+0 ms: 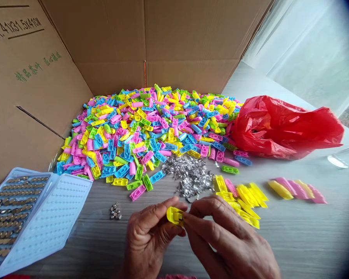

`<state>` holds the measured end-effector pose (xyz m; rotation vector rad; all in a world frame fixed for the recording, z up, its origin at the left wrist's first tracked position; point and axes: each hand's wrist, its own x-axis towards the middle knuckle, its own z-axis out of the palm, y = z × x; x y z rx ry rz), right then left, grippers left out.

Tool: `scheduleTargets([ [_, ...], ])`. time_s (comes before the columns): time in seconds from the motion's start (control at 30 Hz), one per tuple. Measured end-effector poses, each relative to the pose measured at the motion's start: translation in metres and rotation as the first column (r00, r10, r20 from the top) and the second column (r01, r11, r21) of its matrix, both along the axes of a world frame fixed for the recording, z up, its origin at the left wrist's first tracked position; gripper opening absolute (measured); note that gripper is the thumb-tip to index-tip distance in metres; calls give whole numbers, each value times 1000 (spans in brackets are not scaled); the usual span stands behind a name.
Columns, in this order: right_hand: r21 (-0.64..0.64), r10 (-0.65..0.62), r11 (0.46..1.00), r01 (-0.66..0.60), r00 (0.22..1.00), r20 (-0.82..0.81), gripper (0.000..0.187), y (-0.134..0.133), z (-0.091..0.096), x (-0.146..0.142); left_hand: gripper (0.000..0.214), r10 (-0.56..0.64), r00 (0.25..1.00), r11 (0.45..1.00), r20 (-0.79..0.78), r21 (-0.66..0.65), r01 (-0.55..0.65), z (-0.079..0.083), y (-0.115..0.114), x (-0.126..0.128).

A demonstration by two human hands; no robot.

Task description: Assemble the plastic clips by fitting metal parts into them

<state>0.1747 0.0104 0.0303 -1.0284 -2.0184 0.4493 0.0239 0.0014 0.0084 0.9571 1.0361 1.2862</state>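
Observation:
My left hand [147,238] pinches a small yellow plastic shell [174,215] between thumb and fingers, low in the middle of the view. My right hand [229,242] meets it from the right, its fingertips pressed together against the shell's right end; anything between them is too small to make out. Just beyond the hands lies a heap of small shiny metal clips [190,176]. A big pile of pink, blue, green and yellow plastic shells [145,131] spreads behind that.
A row of finished yellow and pink pieces [250,199] lies to the right, with more of these pieces [298,190] further right. A red plastic bag [282,126], an opened pale blue tray of button cells [14,213], a few loose cells [115,211] and cardboard walls [31,77] surround the grey table [308,240].

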Motion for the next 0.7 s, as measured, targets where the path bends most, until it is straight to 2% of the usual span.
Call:
scheduleTargets([
  [0.33, -3, 51, 999, -51, 998, 43, 21, 2, 4, 2, 43, 28, 990, 997, -135, 74, -19, 0, -6, 2],
  [0.5, 50, 34, 998, -38, 996, 82, 20, -1, 2, 4, 37, 115, 973, 988, -202, 128, -90, -5, -11, 6],
  [0.7, 121, -15, 993, -6, 985, 175, 18, -6, 1, 4, 42, 55, 965, 984, -255, 177, -9, -8, -14, 4],
])
